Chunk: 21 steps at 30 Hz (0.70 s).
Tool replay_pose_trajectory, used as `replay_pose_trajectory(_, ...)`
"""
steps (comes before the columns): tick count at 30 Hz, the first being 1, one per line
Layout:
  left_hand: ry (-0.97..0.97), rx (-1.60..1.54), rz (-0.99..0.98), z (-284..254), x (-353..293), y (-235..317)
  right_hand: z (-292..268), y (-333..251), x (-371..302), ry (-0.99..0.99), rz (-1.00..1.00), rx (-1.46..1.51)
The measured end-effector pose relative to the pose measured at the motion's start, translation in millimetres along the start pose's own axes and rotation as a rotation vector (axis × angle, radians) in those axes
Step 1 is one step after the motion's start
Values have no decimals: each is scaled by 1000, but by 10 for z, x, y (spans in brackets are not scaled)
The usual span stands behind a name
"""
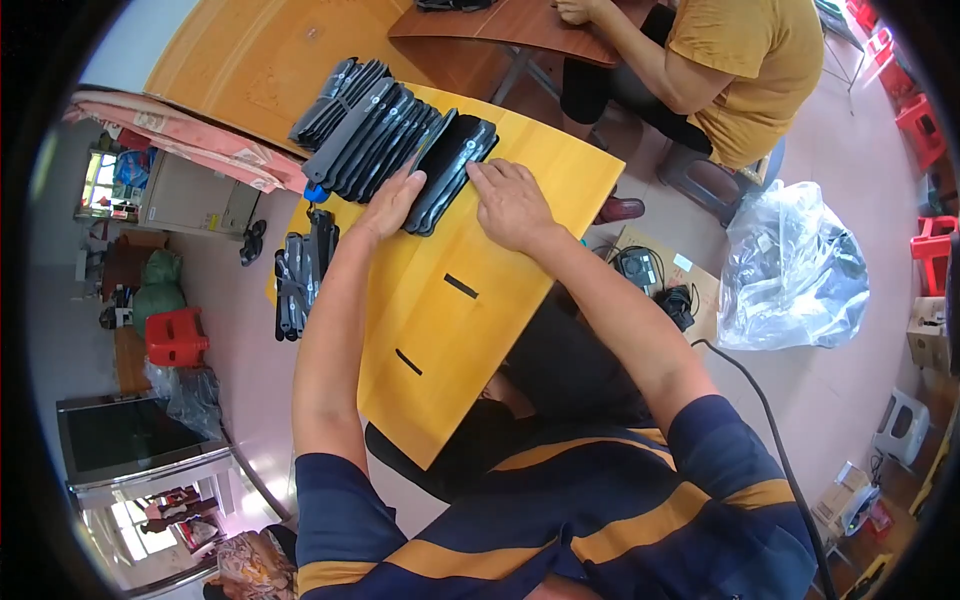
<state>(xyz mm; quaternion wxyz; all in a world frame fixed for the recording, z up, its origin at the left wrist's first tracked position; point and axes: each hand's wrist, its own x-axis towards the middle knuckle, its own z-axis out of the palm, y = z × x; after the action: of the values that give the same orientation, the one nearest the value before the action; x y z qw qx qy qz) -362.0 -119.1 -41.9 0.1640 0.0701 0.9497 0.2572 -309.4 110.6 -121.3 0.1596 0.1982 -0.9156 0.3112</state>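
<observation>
My left hand (396, 205) presses against the near-left side of a small stack of flat black strips (440, 190) on the yellow table. On the stack's other side, my right hand (513, 207) has its fingertips curled against the edge, so the stack is held between both hands. The strips look long, thin and round-ended; their exact kind cannot be made out. Just left of the held stack stands a longer row of similar dark strips (365, 140), with a banded bundle (345, 95) behind it. Another tied bundle (293, 290) lies at the table's left edge, near my left forearm.
The yellow table (430, 400) carries two short black marks or slips (460, 286). A small blue object (316, 192) sits by the row. Beyond, a person in a yellow shirt (745, 60) sits at a brown table (490, 25). A clear plastic bag (795, 270) and cardboard (705, 300) lie right.
</observation>
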Motion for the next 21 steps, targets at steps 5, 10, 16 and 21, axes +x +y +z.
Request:
replay_pose_trajectory(5,-8,35,16,-3,14,-44,14,-10,2,15,-3,-4)
replay_pose_trajectory(10,-13,11,34,25,20,-55,30,0,-5,47,-8,-23)
replay_pose_trajectory(16,8,130,117,109,88,-170,30,5,-4,65,-40,16)
replay_pose_trajectory(21,65,184,139,155,85,-180,40,21,2,90,-60,8)
